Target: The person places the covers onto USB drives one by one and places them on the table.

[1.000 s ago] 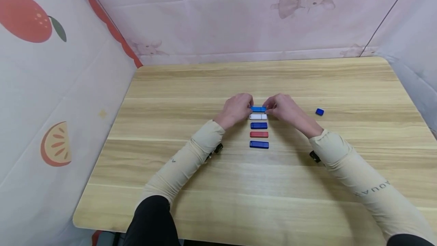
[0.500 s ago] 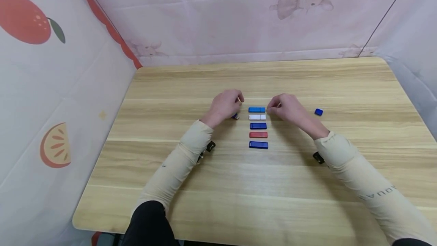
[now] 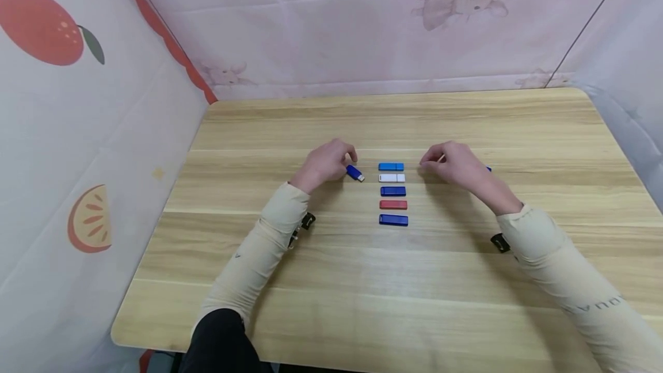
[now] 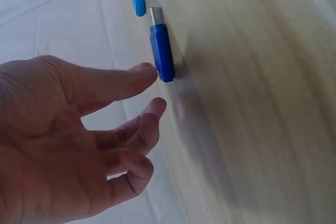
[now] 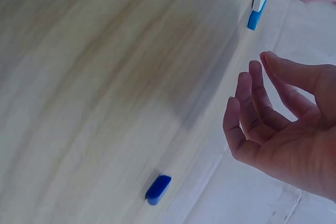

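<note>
My left hand (image 3: 326, 163) hovers beside an uncapped dark blue USB stick (image 3: 355, 173) whose metal plug points right. In the left wrist view its thumb is close to the stick (image 4: 162, 51), and the loosely bent fingers hold nothing. My right hand (image 3: 453, 164) is above the table, right of the column, its fingers loosely curled around nothing. Behind it a dark blue cap (image 5: 158, 188) lies on the table, mostly hidden in the head view. Between the hands is a column of USB sticks: light blue (image 3: 391, 167), white (image 3: 392, 178), dark blue (image 3: 393, 191), red (image 3: 393, 205) and dark blue (image 3: 393, 220).
The wooden table (image 3: 331, 292) carries all the sticks. A pink printed cloth (image 3: 331, 33) hangs along its far edge, and a white cloth with fruit pictures (image 3: 129, 131) hangs at the left. Small black cameras sit under both wrists.
Both hands have drawn away from the light blue stick, the left to the left and the right to the right. The uncapped blue stick has come into sight; the cap is now mostly covered.
</note>
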Demonstrator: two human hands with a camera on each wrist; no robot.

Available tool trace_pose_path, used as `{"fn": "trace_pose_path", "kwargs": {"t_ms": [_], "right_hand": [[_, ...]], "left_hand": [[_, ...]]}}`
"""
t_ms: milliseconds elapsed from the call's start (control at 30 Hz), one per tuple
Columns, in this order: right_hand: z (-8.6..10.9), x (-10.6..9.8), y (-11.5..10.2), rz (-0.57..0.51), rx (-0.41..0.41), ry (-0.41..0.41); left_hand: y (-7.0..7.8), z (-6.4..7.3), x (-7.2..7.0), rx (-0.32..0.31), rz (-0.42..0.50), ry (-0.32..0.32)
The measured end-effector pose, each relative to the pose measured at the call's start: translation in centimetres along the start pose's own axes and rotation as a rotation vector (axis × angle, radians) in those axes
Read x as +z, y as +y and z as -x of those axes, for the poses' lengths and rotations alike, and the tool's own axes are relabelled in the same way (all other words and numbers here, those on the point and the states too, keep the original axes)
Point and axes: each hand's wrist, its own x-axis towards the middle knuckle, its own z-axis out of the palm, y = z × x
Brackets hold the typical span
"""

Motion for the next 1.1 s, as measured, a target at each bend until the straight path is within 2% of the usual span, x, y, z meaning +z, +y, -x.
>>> {"fn": "trace_pose_path", "kwargs": {"t_ms": [167, 533, 733, 967, 1100], "right_hand": [[0.6, -0.8, 1.0, 0.001, 0.005, 0.016], [2.2, -3.2, 4.3, 0.041, -0.009, 0.082], [2.8, -4.5, 5.9, 0.034, 0.037, 0.066], [3.3, -5.3, 7.5, 0.094, 0.010, 0.044], [3.6, -5.4, 8.3, 0.107, 0.021, 0.012]], "left_hand": [[-0.3, 0.2, 0.4, -0.006, 0.020, -0.050], [-0.8, 0.2, 0.9, -0.044, 0.010, 0.000], [-1.0, 0.1, 1.1, -0.035, 0.014, 0.020], [-1.3, 0.1, 1.1, -0.041, 0.016, 0.030], [-1.3, 0.1, 1.1, -0.035, 0.019, 0.028]]}}
